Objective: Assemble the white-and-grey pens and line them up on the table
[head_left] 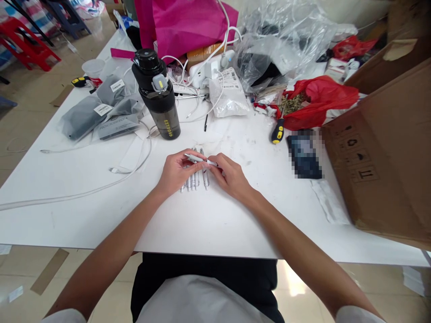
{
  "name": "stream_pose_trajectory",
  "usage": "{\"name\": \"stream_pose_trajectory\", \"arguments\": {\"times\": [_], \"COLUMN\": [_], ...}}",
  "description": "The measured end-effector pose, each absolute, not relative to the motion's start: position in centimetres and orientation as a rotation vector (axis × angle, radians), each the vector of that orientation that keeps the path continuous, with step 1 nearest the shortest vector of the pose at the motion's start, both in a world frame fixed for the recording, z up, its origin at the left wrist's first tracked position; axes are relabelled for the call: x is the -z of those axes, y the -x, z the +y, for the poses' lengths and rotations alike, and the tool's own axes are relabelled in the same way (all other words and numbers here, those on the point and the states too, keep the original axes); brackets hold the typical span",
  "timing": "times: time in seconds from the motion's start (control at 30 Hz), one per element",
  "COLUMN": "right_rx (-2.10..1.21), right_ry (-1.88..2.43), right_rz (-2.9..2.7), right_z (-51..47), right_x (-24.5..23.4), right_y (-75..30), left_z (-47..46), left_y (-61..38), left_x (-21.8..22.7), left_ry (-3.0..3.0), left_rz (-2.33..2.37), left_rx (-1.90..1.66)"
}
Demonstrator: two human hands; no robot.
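The pen (199, 159) lies crosswise, long axis running left to right, its metal tip at your left grip (177, 172). Your right grip (230, 174) pinches the other end, just above the row of pens (194, 181) on the desk (215, 224).

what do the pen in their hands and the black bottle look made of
The pen, between the left hand and right hand, looks like shiny pale plastic with a metal-bright tip, though it's small to tell. The bottle looks like smoky translucent plastic, as light passes through its wall; its lid looks like black plastic.
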State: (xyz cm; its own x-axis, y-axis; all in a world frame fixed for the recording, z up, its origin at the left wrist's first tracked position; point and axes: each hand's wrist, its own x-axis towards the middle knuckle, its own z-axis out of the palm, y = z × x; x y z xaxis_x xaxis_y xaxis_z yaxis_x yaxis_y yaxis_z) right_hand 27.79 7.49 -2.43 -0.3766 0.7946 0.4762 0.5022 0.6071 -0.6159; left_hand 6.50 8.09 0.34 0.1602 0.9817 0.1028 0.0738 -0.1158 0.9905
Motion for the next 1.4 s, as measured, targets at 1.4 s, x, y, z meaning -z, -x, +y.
{"name": "stream_pose_trajectory", "arguments": {"times": [1.4], "right_rx": [-0.53], "right_ry": [1.022], "right_rz": [-2.06], "right_z": [7.4], "right_x": [2.5], "right_y": [-27.8], "left_z": [8.3], "left_y": [-6.7], "left_x": [-0.9], "left_ry": [-1.275], "left_rz": [1.063], "left_rx": [-1.2]}}
